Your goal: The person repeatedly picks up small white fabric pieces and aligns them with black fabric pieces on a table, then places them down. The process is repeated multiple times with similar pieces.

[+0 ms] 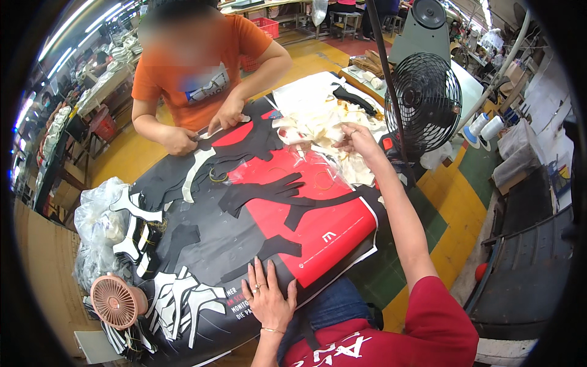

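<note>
My left hand lies flat near the table's front edge, fingers spread, holding nothing. Just beyond its fingertips is a curved black fabric piece. My right hand reaches out to the far right, its fingers curled together on a cream fabric piece at the edge of a loose heap of cream fabric. Its exact grip is partly lost in the pale cloth. Between my hands, long black cut pieces lie on the red part of the black and red table cover.
Opposite me, a person in orange handles a pale strip. White-and-black cut pieces lie at the near left, beside a small pink fan and clear plastic bags. A large black fan stands right of my right hand.
</note>
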`<state>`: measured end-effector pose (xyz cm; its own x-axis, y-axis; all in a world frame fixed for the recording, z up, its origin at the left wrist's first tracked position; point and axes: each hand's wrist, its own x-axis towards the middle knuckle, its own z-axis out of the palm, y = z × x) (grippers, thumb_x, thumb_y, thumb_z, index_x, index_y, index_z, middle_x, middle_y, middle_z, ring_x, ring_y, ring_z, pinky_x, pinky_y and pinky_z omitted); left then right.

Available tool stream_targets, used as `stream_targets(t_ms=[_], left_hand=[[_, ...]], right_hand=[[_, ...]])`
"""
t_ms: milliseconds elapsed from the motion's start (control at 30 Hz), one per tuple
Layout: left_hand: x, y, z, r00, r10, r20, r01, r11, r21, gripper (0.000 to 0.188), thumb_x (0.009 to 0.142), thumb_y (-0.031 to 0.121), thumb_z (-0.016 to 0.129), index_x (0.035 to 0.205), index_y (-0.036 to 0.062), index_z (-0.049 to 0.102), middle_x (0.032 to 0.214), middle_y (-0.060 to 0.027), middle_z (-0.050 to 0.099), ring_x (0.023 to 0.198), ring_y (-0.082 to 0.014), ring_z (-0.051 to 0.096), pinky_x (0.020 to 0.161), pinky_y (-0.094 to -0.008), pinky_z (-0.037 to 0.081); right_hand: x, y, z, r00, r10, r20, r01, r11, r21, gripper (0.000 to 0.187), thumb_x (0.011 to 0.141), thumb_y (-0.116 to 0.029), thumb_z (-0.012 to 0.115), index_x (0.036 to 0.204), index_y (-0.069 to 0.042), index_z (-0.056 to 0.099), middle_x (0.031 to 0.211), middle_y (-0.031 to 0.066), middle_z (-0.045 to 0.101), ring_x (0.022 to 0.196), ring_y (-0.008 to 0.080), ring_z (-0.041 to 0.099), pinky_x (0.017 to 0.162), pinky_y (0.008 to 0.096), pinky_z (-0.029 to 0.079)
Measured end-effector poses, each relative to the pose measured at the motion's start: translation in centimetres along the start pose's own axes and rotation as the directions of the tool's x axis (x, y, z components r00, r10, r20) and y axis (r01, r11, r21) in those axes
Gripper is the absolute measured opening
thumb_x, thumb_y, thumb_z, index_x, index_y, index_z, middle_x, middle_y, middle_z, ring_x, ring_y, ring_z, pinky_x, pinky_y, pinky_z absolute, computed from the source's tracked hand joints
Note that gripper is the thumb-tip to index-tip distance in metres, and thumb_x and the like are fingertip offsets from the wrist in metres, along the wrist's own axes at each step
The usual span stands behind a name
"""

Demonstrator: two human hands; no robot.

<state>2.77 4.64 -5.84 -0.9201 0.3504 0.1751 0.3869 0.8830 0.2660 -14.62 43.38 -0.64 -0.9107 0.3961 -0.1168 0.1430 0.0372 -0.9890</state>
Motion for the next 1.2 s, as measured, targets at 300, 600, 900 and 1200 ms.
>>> stream_targets(t_ms=[300,600,900,1200], left_hand=[[0.6,0.9,-2.2,0.999,-0.029,-0.033,0.019,0.967,-0.253,0.06,0.086,0.026,0.074,0.138,0.0058,0.052,0.152,-0.0242,0.04,0.144,-0.038,0.035,0.119,-0.0533,0.018],[12.0,6.5,-3.4,0.824,0.56,-0.083,-0.546,0.748,-0.376,0.05,0.08,0.013,0.078,0.127,0.007,0.061,0.147,-0.0194,0.047,0.131,-0.0379,0.049,0.104,-0.0466,0.043],[28.8,14.2,6.2,0.469,0.883,0.002,-0.878,0.466,-0.106,0.039,0.083,0.018,0.072,0.122,0.0178,0.067,0.142,-0.0151,0.053,0.133,-0.0338,0.049,0.11,-0.0461,0.038],[29.7,12.6,4.3,0.626,0.766,-0.148,-0.78,0.618,-0.098,0.05,0.081,0.004,0.063,0.129,0.0163,0.061,0.146,-0.0105,0.048,0.135,-0.0302,0.046,0.112,-0.0495,0.034]], right_hand=[[-3.5,-0.5,-0.3,0.957,-0.287,0.043,0.286,0.906,-0.311,0.043,0.098,-0.022,0.064,0.134,0.0,0.059,0.116,0.0195,0.07,0.102,0.0228,0.07,0.089,0.033,0.053],[-13.4,3.1,-2.4,0.814,-0.576,-0.078,0.259,0.479,-0.839,0.031,0.086,-0.014,0.073,0.115,-0.003,0.067,0.108,0.0115,0.062,0.1,0.0304,0.059,0.089,0.0416,0.048],[-13.5,5.3,-3.1,0.816,-0.564,-0.124,0.216,0.497,-0.84,0.029,0.084,-0.021,0.076,0.108,-0.008,0.067,0.104,0.0053,0.062,0.1,0.026,0.06,0.086,0.041,0.046],[-12.6,5.6,-2.6,0.682,-0.723,-0.108,0.283,0.398,-0.873,0.019,0.089,-0.022,0.072,0.103,-0.009,0.068,0.104,0.0036,0.062,0.097,0.0241,0.061,0.082,0.0391,0.046]])
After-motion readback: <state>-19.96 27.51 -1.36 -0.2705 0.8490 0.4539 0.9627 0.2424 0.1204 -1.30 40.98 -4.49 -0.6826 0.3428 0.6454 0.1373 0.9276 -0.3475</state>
